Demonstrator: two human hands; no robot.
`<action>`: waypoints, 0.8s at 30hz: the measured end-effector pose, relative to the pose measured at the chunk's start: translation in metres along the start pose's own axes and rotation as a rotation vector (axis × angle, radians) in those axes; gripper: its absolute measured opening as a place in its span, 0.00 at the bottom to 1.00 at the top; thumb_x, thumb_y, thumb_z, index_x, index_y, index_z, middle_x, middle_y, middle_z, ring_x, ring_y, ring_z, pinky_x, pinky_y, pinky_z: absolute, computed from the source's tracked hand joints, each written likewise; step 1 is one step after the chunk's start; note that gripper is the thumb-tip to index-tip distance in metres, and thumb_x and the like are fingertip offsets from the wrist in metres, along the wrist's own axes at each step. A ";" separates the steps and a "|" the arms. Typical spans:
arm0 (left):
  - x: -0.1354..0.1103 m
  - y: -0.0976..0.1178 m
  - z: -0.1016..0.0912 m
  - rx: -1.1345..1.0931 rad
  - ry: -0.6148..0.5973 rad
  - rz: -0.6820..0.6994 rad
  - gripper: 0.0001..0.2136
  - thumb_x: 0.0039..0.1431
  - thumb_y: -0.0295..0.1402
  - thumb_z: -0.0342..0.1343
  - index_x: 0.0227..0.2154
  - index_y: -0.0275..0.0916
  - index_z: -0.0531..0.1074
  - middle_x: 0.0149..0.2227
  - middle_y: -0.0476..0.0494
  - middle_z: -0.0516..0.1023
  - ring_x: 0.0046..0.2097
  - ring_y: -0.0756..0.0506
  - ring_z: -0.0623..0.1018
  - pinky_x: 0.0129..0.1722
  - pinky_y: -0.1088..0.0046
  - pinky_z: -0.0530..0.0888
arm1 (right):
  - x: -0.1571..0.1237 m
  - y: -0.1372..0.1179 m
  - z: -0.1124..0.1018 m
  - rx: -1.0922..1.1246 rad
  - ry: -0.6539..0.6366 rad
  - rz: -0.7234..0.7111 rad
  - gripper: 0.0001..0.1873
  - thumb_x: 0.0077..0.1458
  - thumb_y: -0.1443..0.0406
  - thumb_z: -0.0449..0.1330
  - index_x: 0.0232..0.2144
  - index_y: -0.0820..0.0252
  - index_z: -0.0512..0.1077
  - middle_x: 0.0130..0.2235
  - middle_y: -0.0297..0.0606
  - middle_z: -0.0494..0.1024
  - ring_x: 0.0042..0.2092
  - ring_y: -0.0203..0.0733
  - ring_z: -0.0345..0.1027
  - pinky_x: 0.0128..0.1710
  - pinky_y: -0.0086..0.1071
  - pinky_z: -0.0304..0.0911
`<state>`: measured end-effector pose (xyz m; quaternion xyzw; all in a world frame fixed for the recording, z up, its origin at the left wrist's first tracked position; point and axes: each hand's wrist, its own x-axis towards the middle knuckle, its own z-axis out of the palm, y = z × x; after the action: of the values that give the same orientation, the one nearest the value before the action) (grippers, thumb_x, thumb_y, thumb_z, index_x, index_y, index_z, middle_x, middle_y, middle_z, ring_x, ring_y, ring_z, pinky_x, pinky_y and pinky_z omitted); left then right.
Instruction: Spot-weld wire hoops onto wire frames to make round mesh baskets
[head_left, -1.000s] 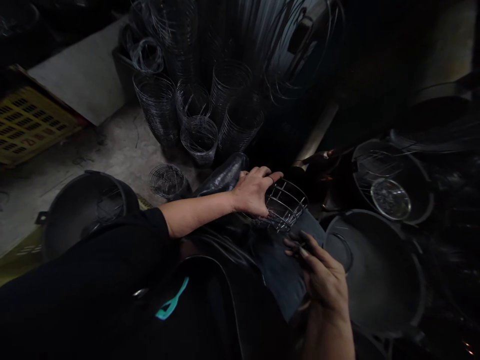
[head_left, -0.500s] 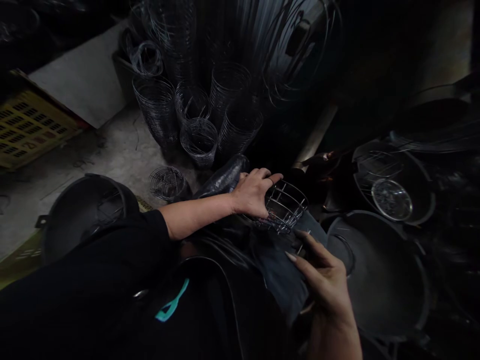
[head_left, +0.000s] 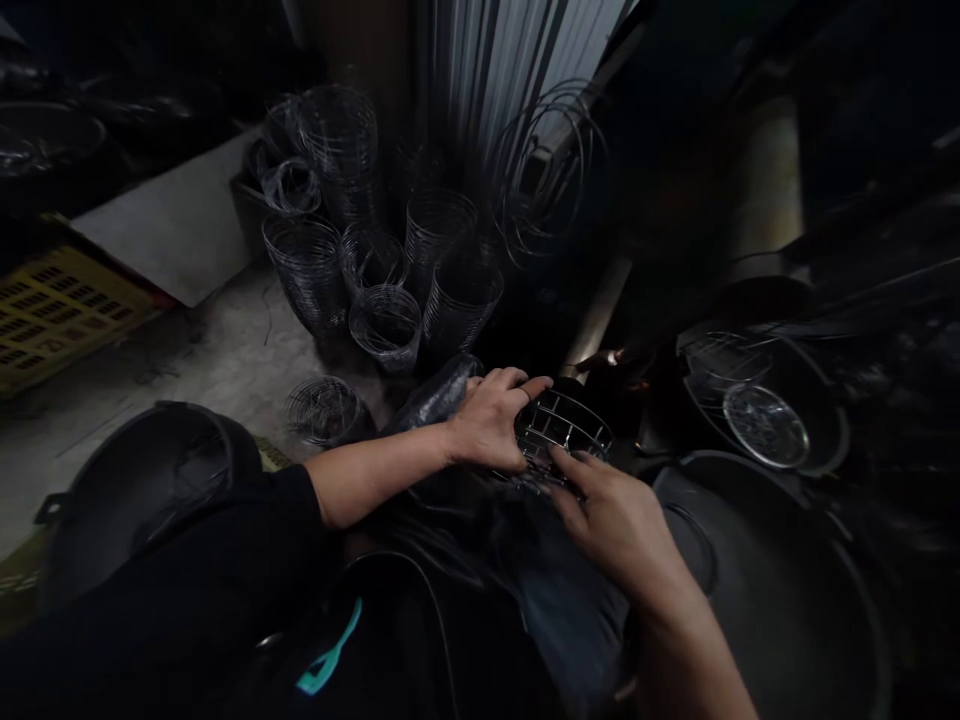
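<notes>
A small round wire basket (head_left: 564, 432) of shiny metal rests on dark cloth over my lap, its open mouth tilted away from me. My left hand (head_left: 491, 420) grips its near left rim, fingers curled over the wires. My right hand (head_left: 611, 512) reaches in from the lower right, its fingertips touching the basket's near side. Whether these fingers pinch anything is too dark to make out.
Stacks of wire rings (head_left: 386, 265) stand on the concrete floor behind. A low wire piece (head_left: 324, 409) lies near my left arm. Black tubs sit at the left (head_left: 135, 480) and right (head_left: 780, 570); a tub with a shiny dish (head_left: 765, 425) is further right. A yellow crate (head_left: 56, 310) lies far left.
My right hand has moved up from the cloth to the basket's near side. The camera has tipped, so the scene sits lower. My left hand keeps its grip.
</notes>
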<state>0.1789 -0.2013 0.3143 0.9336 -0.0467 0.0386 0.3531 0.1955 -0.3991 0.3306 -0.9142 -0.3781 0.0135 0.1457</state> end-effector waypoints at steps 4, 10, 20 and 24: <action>0.012 -0.001 -0.005 -0.046 0.037 -0.009 0.43 0.36 0.47 0.65 0.60 0.41 0.62 0.52 0.39 0.68 0.53 0.38 0.71 0.54 0.56 0.69 | 0.002 0.001 0.002 -0.170 0.190 -0.141 0.18 0.59 0.67 0.50 0.44 0.66 0.78 0.36 0.47 0.81 0.34 0.46 0.75 0.33 0.34 0.69; 0.028 -0.001 -0.007 -0.078 0.071 0.008 0.44 0.36 0.48 0.66 0.60 0.41 0.62 0.52 0.39 0.68 0.53 0.39 0.70 0.54 0.55 0.69 | 0.014 0.019 -0.004 -0.080 0.337 -0.234 0.17 0.63 0.65 0.51 0.39 0.63 0.79 0.31 0.40 0.80 0.31 0.38 0.73 0.31 0.28 0.67; 0.065 -0.004 -0.007 -0.144 0.088 -0.012 0.46 0.31 0.42 0.68 0.60 0.40 0.62 0.52 0.40 0.67 0.54 0.39 0.70 0.54 0.57 0.71 | 0.040 0.045 -0.016 -0.107 0.339 -0.181 0.16 0.62 0.63 0.53 0.40 0.59 0.80 0.32 0.40 0.80 0.30 0.38 0.72 0.31 0.29 0.66; 0.071 -0.004 -0.008 -0.154 0.079 -0.038 0.46 0.31 0.42 0.68 0.60 0.41 0.62 0.52 0.41 0.66 0.54 0.38 0.69 0.54 0.55 0.71 | 0.047 0.049 -0.021 -0.083 0.332 -0.178 0.15 0.62 0.62 0.53 0.40 0.58 0.80 0.33 0.39 0.80 0.30 0.38 0.73 0.30 0.28 0.65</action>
<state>0.2499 -0.1973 0.3256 0.9021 -0.0177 0.0650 0.4263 0.2657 -0.4046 0.3410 -0.8721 -0.4283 -0.1659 0.1685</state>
